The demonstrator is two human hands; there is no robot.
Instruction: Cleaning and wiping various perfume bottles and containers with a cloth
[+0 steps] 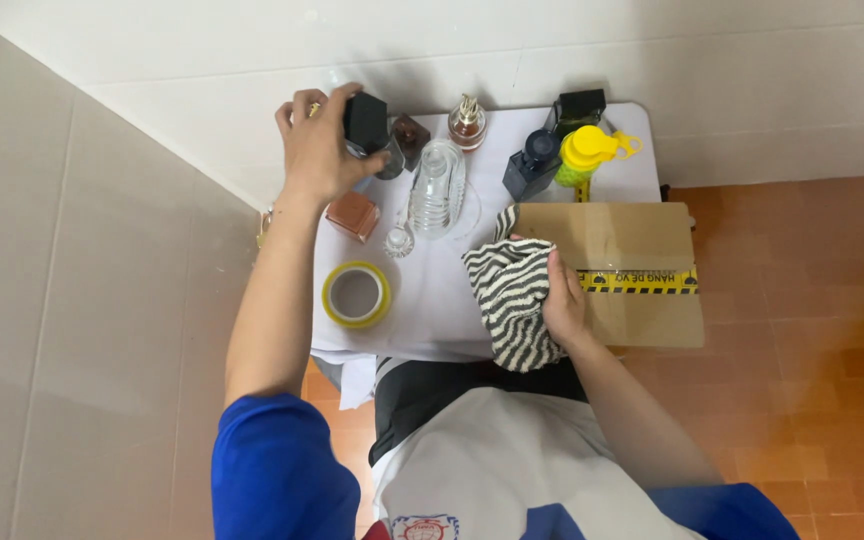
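Looking down from the head camera, the person stands at a small white table (432, 310) pushed against a tiled wall. The left hand (317, 145) is stretched to the far left corner of the table, its fingers closed around a black-capped bottle (365, 122) that it holds just above the tabletop, among the other bottles. The right hand (564, 300) is near the front edge, clutching a black-and-white striped cloth (510, 300) bunched in its grip; the cloth hangs partly over the table's edge and touches the left side of a flat cardboard box (617, 240). The box lies on the right half of the table, crossed by a strip of yellow and black tape. Just beside the left hand sit a small brown bottle (410, 138), a copper-coloured square bottle (354, 215) and a clear ribbed glass bottle (436, 190). Further back stands a round bottle with a gold cap (468, 122), and to the right a dark blue bottle (530, 165) beside a yellow-capped bottle (588, 150). A roll of yellow tape (356, 294) lies flat near the front left, well apart from both hands.
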